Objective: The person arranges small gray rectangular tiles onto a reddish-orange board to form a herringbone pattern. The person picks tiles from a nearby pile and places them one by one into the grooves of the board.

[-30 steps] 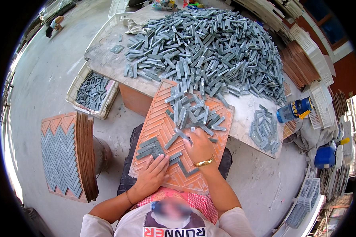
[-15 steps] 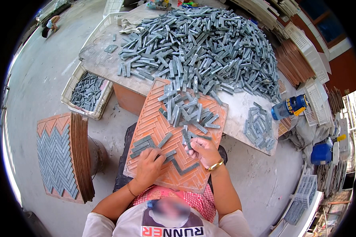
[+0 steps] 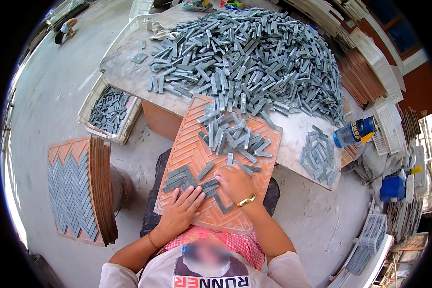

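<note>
An orange mould board (image 3: 187, 137) with herringbone grooves lies across my lap and leans on the table edge. Grey-green stone strips (image 3: 180, 178) fill some grooves in a zigzag near its lower left. My left hand (image 3: 183, 207) lies flat over the board, fingers stretched out, fingertips touching the set strips. My right hand (image 3: 238, 186) is curled down over the board's middle, fingertips at the end of a strip (image 3: 209, 183); whatever it holds is hidden beneath it. Loose strips (image 3: 230, 134) are heaped on the board's upper part, and one strip (image 3: 205, 170) lies slanted between pile and hands.
A big mound of strips (image 3: 254, 62) covers the table (image 3: 120, 67). At left stand a white crate (image 3: 86, 113) of strips and a stack of boards (image 3: 105, 192), its top one patterned. A blue bottle (image 3: 354, 132) stands at right. Someone crouches far left.
My right hand has come down and left onto the board, turning palm down. My left hand has flattened from a curled grip. More strips now sit in the zigzag at left.
</note>
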The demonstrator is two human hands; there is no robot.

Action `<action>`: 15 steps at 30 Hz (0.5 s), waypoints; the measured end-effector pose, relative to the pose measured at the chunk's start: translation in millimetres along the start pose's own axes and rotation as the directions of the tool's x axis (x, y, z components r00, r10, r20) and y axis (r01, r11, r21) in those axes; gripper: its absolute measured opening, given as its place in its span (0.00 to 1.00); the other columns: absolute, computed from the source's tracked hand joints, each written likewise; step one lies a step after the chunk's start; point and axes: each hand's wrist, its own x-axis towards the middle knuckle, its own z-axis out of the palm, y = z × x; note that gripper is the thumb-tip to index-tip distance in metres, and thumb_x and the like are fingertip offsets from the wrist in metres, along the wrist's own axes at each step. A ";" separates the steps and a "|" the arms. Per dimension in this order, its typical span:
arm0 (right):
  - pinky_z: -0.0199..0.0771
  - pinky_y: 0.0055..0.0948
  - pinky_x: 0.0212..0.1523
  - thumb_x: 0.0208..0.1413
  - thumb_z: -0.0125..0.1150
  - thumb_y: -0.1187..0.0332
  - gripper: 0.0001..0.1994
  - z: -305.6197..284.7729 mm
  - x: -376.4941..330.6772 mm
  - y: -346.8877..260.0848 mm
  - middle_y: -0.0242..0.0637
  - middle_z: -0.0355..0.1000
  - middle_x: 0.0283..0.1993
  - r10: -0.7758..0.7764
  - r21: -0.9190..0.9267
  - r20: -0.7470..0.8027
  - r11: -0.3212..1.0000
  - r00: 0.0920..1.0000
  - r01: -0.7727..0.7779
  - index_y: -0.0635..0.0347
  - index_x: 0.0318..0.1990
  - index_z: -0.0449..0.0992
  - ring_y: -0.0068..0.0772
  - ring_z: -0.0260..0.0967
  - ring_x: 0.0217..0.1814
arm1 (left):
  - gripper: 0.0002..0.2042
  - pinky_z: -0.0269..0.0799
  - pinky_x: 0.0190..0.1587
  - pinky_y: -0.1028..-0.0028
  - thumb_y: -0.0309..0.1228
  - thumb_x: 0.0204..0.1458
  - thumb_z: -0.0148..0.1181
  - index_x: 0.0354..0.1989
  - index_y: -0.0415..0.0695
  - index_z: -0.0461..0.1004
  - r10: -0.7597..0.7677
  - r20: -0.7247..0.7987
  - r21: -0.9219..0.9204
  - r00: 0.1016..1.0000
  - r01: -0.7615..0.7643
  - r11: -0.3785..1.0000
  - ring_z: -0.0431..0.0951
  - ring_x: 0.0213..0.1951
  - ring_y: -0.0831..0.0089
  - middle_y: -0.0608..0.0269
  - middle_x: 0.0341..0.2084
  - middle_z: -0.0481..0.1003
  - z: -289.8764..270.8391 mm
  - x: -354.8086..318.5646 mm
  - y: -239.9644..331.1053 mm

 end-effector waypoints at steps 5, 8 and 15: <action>0.69 0.39 0.41 0.49 0.59 0.72 0.04 19.7 -7.8 -0.1 0.42 0.72 0.36 -0.017 0.000 -0.084 1.000 0.996 0.017 0.61 0.33 0.74 0.45 0.68 0.38 | 0.34 0.40 0.66 0.53 0.48 0.49 0.55 0.63 0.42 0.58 -0.031 0.023 -0.032 0.999 0.032 0.999 0.54 0.66 0.61 0.57 0.64 0.57 3.2 -1.8 -0.7; 0.69 0.39 0.42 0.47 0.60 0.73 0.05 27.7 -12.8 -6.3 0.43 0.71 0.36 -0.033 -0.064 -0.173 0.998 0.984 0.022 0.62 0.33 0.74 0.45 0.68 0.39 | 0.36 0.39 0.67 0.53 0.50 0.50 0.53 0.64 0.41 0.57 -0.027 0.032 -0.007 0.999 0.027 1.000 0.54 0.66 0.61 0.56 0.64 0.57 3.8 -1.7 -0.4; 0.71 0.34 0.41 0.48 0.60 0.74 0.06 9.5 -4.4 8.6 0.42 0.72 0.39 -0.180 -0.018 0.003 0.983 0.984 0.180 0.62 0.35 0.74 0.43 0.71 0.41 | 0.35 0.40 0.66 0.52 0.50 0.51 0.53 0.63 0.39 0.57 -0.036 0.010 -0.112 0.999 0.037 0.993 0.53 0.66 0.57 0.52 0.64 0.55 2.2 -3.3 -1.6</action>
